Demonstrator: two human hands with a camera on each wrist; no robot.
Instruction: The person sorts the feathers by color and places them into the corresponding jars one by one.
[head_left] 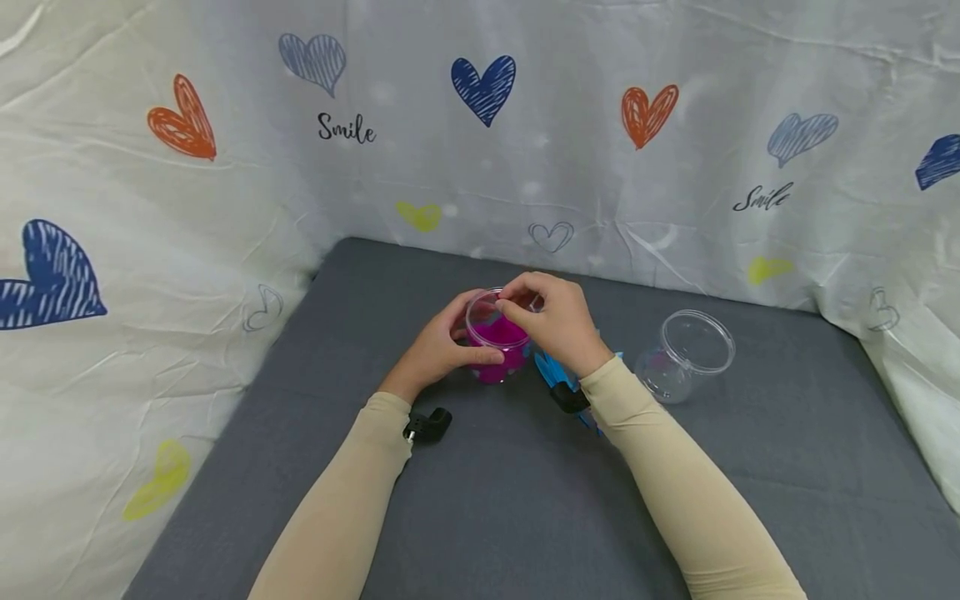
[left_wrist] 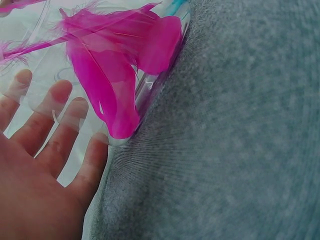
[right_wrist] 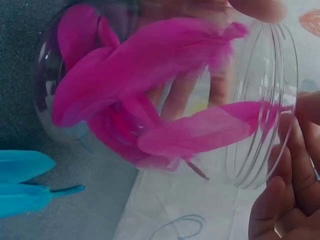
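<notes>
A clear plastic jar (head_left: pixel 495 373) with magenta feathers (head_left: pixel 501 333) in it stands upright on the grey cloth. My left hand (head_left: pixel 442 346) holds it from the left, thumb in front and fingers spread along the far wall. At the rim, my right hand (head_left: pixel 558 321) pinches the quill end of one magenta feather (right_wrist: pixel 210 126), whose vane hangs down inside the jar. More magenta feathers (left_wrist: pixel 107 75) lie bunched lower in the jar. Under the right wrist, blue feathers (head_left: pixel 551 372) lie on the cloth, partly hidden by the wrist camera.
To the right of my right hand stands a second clear jar (head_left: pixel 670 379), its mouth uncovered and no feathers visible inside. The grey-covered table (head_left: pixel 510 508) ends at a white curtain (head_left: pixel 570 175) printed with hearts, which hangs behind and along the left side.
</notes>
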